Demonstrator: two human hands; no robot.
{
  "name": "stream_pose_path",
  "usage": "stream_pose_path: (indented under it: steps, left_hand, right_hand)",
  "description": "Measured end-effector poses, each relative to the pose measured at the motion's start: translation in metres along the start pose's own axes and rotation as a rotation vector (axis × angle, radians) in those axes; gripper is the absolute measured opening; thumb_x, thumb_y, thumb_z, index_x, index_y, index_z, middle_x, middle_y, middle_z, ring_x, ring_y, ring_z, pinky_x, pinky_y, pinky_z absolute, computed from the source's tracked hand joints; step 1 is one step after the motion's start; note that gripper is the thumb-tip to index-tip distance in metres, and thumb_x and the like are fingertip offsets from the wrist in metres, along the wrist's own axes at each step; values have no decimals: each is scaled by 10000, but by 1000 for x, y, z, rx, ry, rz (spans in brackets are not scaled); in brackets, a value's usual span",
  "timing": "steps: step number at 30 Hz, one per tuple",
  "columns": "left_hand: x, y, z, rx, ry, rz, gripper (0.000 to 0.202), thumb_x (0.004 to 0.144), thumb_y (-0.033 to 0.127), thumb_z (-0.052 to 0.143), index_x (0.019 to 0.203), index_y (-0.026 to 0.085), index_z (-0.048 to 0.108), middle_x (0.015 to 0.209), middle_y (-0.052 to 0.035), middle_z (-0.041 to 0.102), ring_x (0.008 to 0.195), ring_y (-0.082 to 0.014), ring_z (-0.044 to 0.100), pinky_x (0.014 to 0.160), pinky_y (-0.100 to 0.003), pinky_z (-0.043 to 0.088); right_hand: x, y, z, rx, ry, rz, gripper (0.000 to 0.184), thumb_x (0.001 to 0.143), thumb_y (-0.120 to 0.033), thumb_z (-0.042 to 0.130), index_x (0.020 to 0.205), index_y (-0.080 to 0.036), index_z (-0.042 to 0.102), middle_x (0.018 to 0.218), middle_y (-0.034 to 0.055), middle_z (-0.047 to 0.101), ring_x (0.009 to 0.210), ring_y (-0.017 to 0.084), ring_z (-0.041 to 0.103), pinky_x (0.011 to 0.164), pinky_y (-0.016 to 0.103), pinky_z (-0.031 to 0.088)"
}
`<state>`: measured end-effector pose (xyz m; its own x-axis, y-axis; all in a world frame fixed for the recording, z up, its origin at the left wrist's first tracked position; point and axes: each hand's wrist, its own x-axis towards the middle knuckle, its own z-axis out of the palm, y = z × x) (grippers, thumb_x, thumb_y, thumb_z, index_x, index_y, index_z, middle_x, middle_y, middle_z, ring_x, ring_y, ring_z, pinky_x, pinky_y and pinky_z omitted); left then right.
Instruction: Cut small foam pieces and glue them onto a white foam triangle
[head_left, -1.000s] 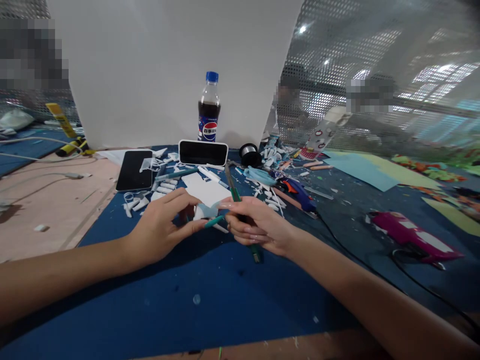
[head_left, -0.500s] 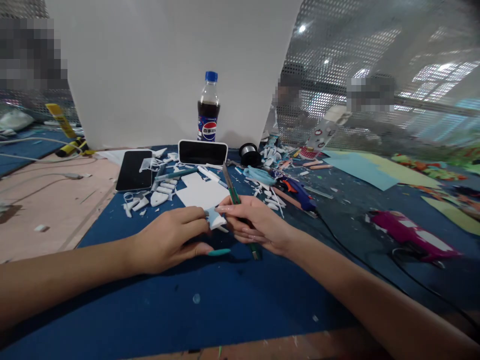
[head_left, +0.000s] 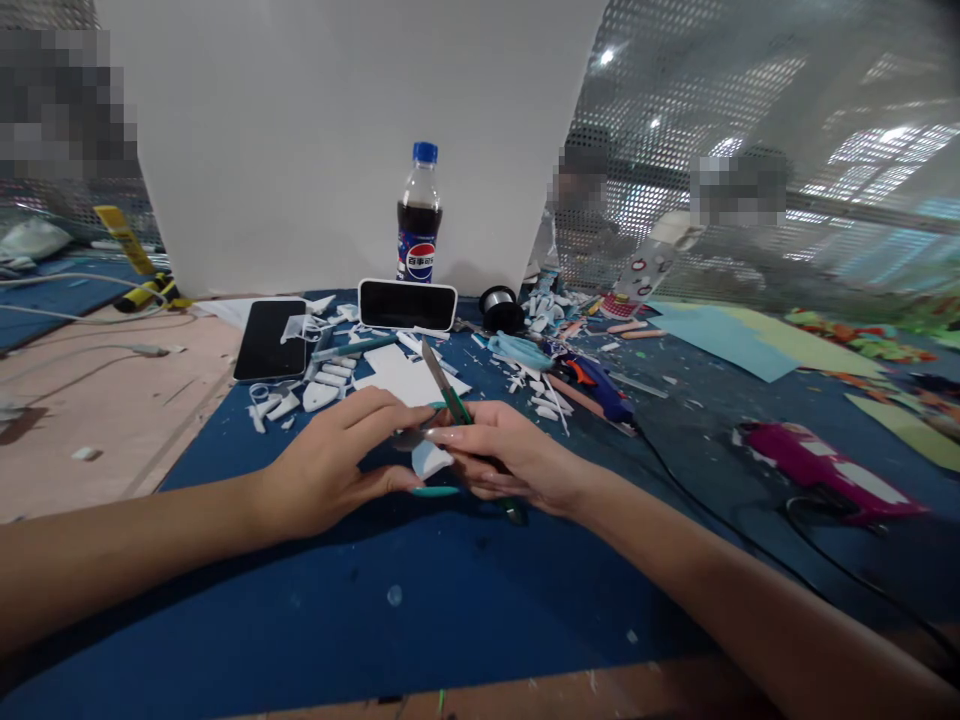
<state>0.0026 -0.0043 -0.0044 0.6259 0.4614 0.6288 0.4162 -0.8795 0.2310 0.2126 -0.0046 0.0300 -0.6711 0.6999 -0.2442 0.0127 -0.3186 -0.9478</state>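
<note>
Your slim green metal-bladed knife point(head_left: 450, 395), your small pale-blue piece point(head_left: 430, 460), and, near you, a flat dark-blue work surface point(head_left: 480, 610)

The blue-topped bench point(head_left: 352, 640) is leaving passage along its near side; a white-rimmed black phone point(head_left: 407, 306) and blue-capped plastic cola bottle point(head_left: 418, 220) are blocking straight ahead.

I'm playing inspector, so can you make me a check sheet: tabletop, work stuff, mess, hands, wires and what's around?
Surface: blue mat, dotted with small bits.
Job's things: small pale piece between the hands; green cutter, blade showing.
Clutter: white scraps, two phones, a spool.
Hands: right hand grips the cutter; left hand is by the pale piece, its grip unclear.
Cables: black cable from the blue glue gun; white cable at left.
Surroundings: white board behind the bottle.
</note>
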Motion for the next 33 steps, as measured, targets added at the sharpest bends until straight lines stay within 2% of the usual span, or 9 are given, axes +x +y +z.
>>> stream_pose_path:
  steps: [3, 6, 10, 13, 17, 20, 26, 29, 33]
  left_hand:
    - [1, 3, -4, 30, 46, -10, 325, 957, 431, 420, 1120, 180, 547, 782, -41, 605, 689, -158, 592, 603, -253, 491]
    - [3, 7, -6, 50, 108, -17, 282, 953, 410, 448, 1039, 174, 578, 718, -22, 608, 611, -134, 584, 538, -222, 470]
    - [4, 7, -5, 88, 149, -44, 257, 954, 371, 466, 914, 163, 610, 710, -31, 645, 610, -127, 611, 541, -213, 485]
    - [2, 6, -5, 69, 145, -96, 223, 950, 290, 486, 861, 163, 647, 729, -30, 678, 627, -118, 634, 565, -203, 505]
    - [0, 7, -5, 92, 189, -116, 179, 924, 270, 539, 882, 197, 697, 748, -18, 702, 650, -117, 649, 607, -208, 528]
    - [0, 8, -5, 120, 215, -84, 153, 915, 269, 559, 898, 207, 699, 739, -13, 696, 627, -112, 638, 588, -205, 521]
    - [1, 4, -2, 137, 90, -108, 313, 945, 389, 475, 1068, 137, 614, 894, -83, 679, 786, -164, 655, 675, -241, 534]
    - [1, 2, 0, 78, 24, -95, 276, 963, 330, 444, 1116, 152, 588, 981, -91, 666, 836, -159, 654, 709, -230, 529]
    - [2, 1, -1, 63, 17, -59, 229, 967, 277, 434, 1051, 154, 607, 925, -80, 667, 776, -144, 655, 680, -222, 530]
  right_hand:
    - [0, 0, 2, -5, 1, 4, 134, 857, -271, 565, 802, -149, 553, 363, -133, 348, 286, 11, 181, 328, 151, 149]
    - [0, 1, 2, -9, 0, -9, 134, 864, -280, 566, 825, -155, 540, 363, -136, 347, 284, 11, 174, 331, 155, 141]
    - [0, 2, 1, -4, 46, -25, 146, 881, -284, 553, 799, -177, 497, 363, -134, 352, 271, 18, 180, 324, 159, 146]
    - [1, 2, 0, -22, 88, -11, 279, 905, -352, 532, 697, -182, 454, 362, -122, 339, 272, 16, 183, 327, 164, 169]
    - [2, 3, -1, -78, 41, 69, 449, 924, -510, 453, 664, -152, 522, 353, -110, 326, 274, 17, 183, 327, 171, 181]
    - [2, 5, -1, -87, 26, 66, 436, 909, -504, 491, 668, -145, 543, 343, -109, 350, 269, 13, 180, 326, 168, 174]
    - [3, 6, -1, -125, 100, -31, 350, 839, -458, 611, 672, -170, 501, 355, -122, 362, 295, 20, 228, 320, 161, 177]
    - [3, 6, 0, -187, 79, -50, 313, 852, -437, 594, 707, -178, 492, 365, -127, 350, 310, 26, 248, 335, 161, 196]
    - [2, 5, 2, -283, 80, -75, 270, 861, -409, 586, 749, -178, 501, 392, -128, 328, 333, 31, 268, 352, 170, 195]
